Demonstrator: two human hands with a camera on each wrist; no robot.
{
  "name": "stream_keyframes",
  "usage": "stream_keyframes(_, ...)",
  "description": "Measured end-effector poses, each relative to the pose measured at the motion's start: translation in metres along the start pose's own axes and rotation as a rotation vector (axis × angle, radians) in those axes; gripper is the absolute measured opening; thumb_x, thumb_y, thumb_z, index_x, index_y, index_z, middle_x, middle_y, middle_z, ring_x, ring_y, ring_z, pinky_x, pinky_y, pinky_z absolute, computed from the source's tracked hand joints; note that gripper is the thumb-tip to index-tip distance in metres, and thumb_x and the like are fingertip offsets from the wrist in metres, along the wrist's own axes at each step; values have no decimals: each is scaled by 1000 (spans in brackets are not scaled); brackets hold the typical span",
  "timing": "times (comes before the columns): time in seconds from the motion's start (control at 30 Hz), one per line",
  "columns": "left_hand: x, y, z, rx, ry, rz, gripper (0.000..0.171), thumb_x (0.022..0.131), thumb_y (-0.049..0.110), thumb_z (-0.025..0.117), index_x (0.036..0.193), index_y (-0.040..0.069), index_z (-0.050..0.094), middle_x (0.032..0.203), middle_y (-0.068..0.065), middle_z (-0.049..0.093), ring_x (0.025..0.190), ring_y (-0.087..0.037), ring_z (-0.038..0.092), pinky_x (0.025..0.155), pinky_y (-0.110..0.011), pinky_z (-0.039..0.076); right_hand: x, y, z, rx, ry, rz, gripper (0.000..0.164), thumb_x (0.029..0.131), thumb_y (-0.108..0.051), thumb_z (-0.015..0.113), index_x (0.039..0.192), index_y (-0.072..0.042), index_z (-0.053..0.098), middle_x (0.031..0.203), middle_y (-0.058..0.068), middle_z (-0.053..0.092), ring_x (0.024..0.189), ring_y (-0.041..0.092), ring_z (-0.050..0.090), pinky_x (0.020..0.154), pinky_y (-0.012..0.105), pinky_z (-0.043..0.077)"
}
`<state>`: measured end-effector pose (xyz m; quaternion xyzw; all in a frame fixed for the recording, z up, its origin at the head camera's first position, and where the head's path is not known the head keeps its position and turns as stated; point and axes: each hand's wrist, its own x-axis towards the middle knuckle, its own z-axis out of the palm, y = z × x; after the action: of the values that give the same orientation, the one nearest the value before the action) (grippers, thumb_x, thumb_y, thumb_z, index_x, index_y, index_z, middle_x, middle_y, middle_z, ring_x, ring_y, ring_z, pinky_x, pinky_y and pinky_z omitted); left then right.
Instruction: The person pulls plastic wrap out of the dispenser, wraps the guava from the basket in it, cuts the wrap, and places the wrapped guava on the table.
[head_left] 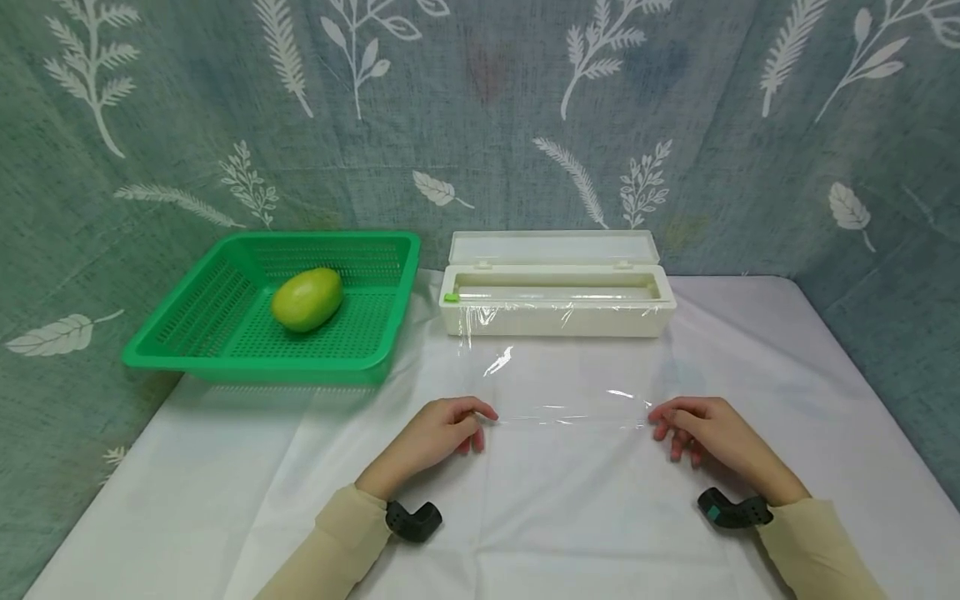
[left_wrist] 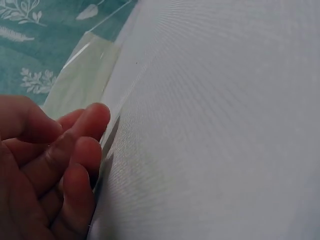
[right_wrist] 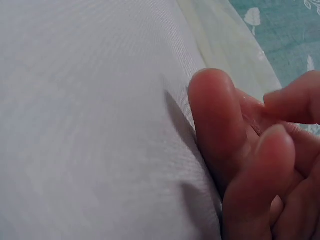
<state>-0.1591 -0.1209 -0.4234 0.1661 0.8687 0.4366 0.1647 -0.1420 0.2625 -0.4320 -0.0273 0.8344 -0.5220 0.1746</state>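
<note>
A sheet of clear cling film point(head_left: 558, 408) stretches low over the white cloth toward me from a cream dispenser box point(head_left: 555, 323). My left hand point(head_left: 446, 427) pinches the sheet's near left corner between thumb and forefinger. At the near right corner, my right hand point(head_left: 701, 429) pinches the film the same way. In both wrist views the other fingers are loosely bent, close over the cloth. The dispenser's lid point(head_left: 555, 248) stands raised at the back, and a green cutter slider point(head_left: 451, 297) sits at the left end of its front edge.
Left of the dispenser is a green perforated basket point(head_left: 277, 364) with a yellow-green mango point(head_left: 307, 300) inside. A white cloth point(head_left: 585, 525) covers the table. Behind it hangs a blue-green curtain point(head_left: 480, 92) with white leaf prints.
</note>
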Motion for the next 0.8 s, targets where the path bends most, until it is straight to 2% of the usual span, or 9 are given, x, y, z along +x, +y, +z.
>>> stream_keyframes(0.13,-1,0,-1,98,4,4,23,88,16,43,97,24,63,63,6,61,54,-12,52,56,-27,43,0,-2,0,-7,7,18,42,89,-41,49,101,-3,62,86,11,63,64,26,59,48,33,47)
stream_keyframes(0.27,-2,0,-3,163,5,4,20,91,21,44,96,24,63,58,7,59,49,-10,48,58,-27,41,0,-2,0,-7,17,32,45,89,-43,48,99,-1,62,84,11,63,63,26,59,48,33,46)
stream_keyframes(0.4,-1,0,-4,185,-4,-2,19,92,24,44,96,25,63,56,7,58,46,-8,45,58,-27,41,0,-1,-1,-9,21,46,44,89,-42,48,99,-1,62,83,11,64,63,25,59,48,33,47)
stream_keyframes(0.53,-1,-1,-5,171,-5,6,18,92,24,44,95,26,62,57,7,58,46,-9,46,56,-27,41,0,0,-1,4,17,46,42,90,-39,48,99,0,62,83,11,63,63,26,59,48,33,46)
stream_keyframes(0.8,-3,0,-10,50,-20,19,18,92,20,46,97,23,62,65,1,60,49,-16,51,50,-27,40,2,-1,2,5,27,42,42,89,-41,49,98,-1,62,83,11,63,63,25,59,47,32,46)
